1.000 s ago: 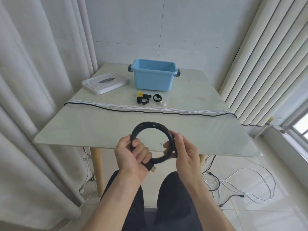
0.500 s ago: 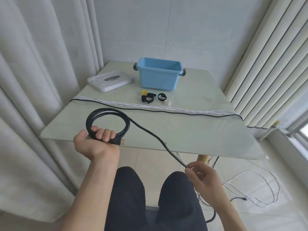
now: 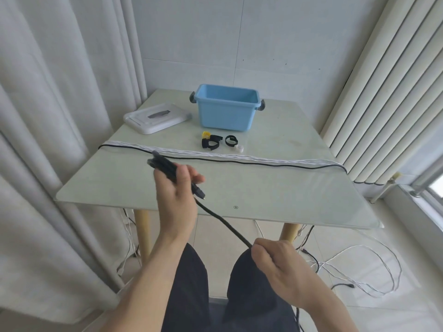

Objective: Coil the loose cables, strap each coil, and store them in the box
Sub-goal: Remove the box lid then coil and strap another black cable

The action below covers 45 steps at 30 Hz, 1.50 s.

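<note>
1. Currently the left hand [image 3: 176, 200] has its fingers curled round the black cable coil [image 3: 163, 167], thumb pressed along the loops; the coil shows edge-on and blurred, held just above the near half of the table [image 3: 275, 197], with the plug end [image 3: 199, 193] poking out right of the thumb.
2. Right hand [image 3: 279, 267], low over the lap, pinches the cable's loose run [image 3: 223, 221], which stretches taut from the coil down to it, then drops out of sight.
3. Step in hand, by my reading: coiling, partway; the tail is not yet gathered.
4. Next move likely calls for bringing the right hand's length up onto the coil as another loop, keeping loop size even.
5. Straps [image 3: 211, 142] lie far of centre, just near the blue box [image 3: 226, 109], which stands open; its white lid [image 3: 157, 118] rests to the left.
6. More cables [image 3: 239, 159], white and black, stretch across the table; others trail on the floor, right.
</note>
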Motion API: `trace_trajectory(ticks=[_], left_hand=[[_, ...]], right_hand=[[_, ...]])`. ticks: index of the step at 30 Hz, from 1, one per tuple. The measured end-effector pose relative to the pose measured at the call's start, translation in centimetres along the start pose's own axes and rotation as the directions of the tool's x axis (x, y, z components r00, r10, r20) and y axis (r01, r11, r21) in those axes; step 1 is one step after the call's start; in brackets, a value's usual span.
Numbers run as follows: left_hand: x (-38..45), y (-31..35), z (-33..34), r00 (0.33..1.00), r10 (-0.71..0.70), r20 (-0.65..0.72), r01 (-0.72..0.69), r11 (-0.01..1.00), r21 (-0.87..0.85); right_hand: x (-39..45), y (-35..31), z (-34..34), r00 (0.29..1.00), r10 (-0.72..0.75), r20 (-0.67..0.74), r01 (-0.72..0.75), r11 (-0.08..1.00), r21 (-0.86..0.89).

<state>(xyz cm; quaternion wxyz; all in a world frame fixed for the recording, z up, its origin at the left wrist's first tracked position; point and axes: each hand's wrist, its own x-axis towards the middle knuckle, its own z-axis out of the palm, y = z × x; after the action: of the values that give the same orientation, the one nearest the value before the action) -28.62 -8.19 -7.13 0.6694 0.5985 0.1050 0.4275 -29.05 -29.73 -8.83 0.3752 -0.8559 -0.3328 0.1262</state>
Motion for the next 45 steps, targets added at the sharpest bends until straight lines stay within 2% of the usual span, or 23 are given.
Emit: trace_trajectory(ticks=[3,5,6,8,10,12,16,19,21,22,24,25,27,28,30,32,34,36,39,42,45], left_hand=[[-0.9,-0.1,0.4,0.981,0.007,0.195,-0.04,0.986,0.164],[-1.2,-0.3,0.4,0.924,-0.066,0.378,-0.068,0.941,0.333],[-1.3,-0.3,0.3,0.866,-0.142,0.48,-0.086,0.903,0.421],[-1.7,-0.1,0.1,0.7,-0.334,0.632,-0.118,0.818,0.563],[-2.1,0.1,0.1,0.552,-0.495,0.671,-0.082,0.769,0.634],[-2.5,0.2,0.0,0.465,-0.578,0.671,0.061,0.777,0.627],[-3.5,0.4,-0.1,0.311,-0.61,0.728,0.305,0.79,0.532],[-3.6,0.3,-0.3,0.198,-0.574,0.794,0.531,0.744,0.405],[-3.3,0.2,-0.4,0.124,-0.524,0.843,0.665,0.674,0.321],[-3.1,0.2,-0.5,0.112,-0.504,0.856,0.695,0.656,0.295],[-2.9,0.0,-0.7,0.113,-0.458,0.882,0.735,0.636,0.236],[-2.8,-0.1,-0.8,0.106,-0.428,0.897,0.775,0.601,0.196],[-2.8,-0.5,-1.0,0.1,-0.382,0.919,0.869,0.484,0.107],[-2.7,-0.7,-1.0,0.124,-0.373,0.92,0.903,0.428,0.052],[-2.5,-0.8,-1.0,0.225,-0.412,0.883,0.928,0.368,-0.065],[-2.6,-0.6,-0.7,0.34,-0.502,0.795,0.914,0.375,-0.154],[-2.9,-0.6,-0.2,0.4,-0.579,0.711,0.904,0.376,-0.203],[-3.4,-0.7,0.4,0.418,-0.606,0.677,0.901,0.369,-0.227],[-3.5,-0.8,0.7,0.397,-0.631,0.666,0.909,0.372,-0.188],[-3.6,-0.8,0.7,0.398,-0.649,0.649,0.898,0.42,-0.131],[-3.7,-0.4,0.8,0.477,-0.681,0.555,0.853,0.512,-0.104]], right_hand=[[-0.2,-1.1,-0.8,0.999,-0.032,0.025,0.032,0.999,-0.007],[-0.3,-1.7,-1.1,0.997,-0.068,0.023,0.068,0.998,-0.002],[-0.3,-1.8,-1.3,0.996,-0.084,0.007,0.084,0.996,0.002],[-0.2,-1.8,-1.8,0.994,-0.082,-0.068,0.083,0.997,0.007],[0.0,-1.3,-2.6,0.985,-0.052,-0.167,0.053,0.999,0.003],[0.3,-0.8,-3.3,0.966,-0.019,-0.259,0.02,1.0,0.003],[0.9,-0.1,-3.9,0.919,0.032,-0.393,-0.027,0.999,0.019],[1.5,-0.1,-3.7,0.866,0.098,-0.49,-0.05,0.993,0.111],[1.9,0.5,-3.4,0.861,0.136,-0.489,-0.09,0.989,0.117],[2.1,0.8,-3.2,0.874,0.14,-0.465,-0.111,0.99,0.09],[2.4,1.4,-2.4,0.918,0.12,-0.379,-0.104,0.993,0.062],[2.5,1.3,-1.9,0.938,0.135,-0.32,-0.096,0.986,0.135],[2.4,1.1,-1.3,0.958,0.225,-0.177,-0.133,0.898,0.419],[2.2,1.0,-1.1,0.963,0.246,-0.113,-0.142,0.815,0.561],[1.8,1.1,-1.1,0.973,0.228,-0.047,-0.12,0.666,0.736],[1.6,1.4,-1.2,0.979,0.198,-0.04,-0.09,0.601,0.794],[1.8,1.2,-0.9,0.976,0.203,-0.082,-0.045,0.552,0.833],[2.3,0.8,-0.2,0.955,0.261,-0.139,0.02,0.413,0.911],[2.9,-0.4,0.7,0.91,0.382,-0.164,0.104,0.173,0.979],[3.4,-1.3,1.6,0.845,0.513,-0.151,0.116,0.101,0.988],[3.7,-2.0,2.0,0.825,0.559,-0.084,0.094,0.011,0.995]])
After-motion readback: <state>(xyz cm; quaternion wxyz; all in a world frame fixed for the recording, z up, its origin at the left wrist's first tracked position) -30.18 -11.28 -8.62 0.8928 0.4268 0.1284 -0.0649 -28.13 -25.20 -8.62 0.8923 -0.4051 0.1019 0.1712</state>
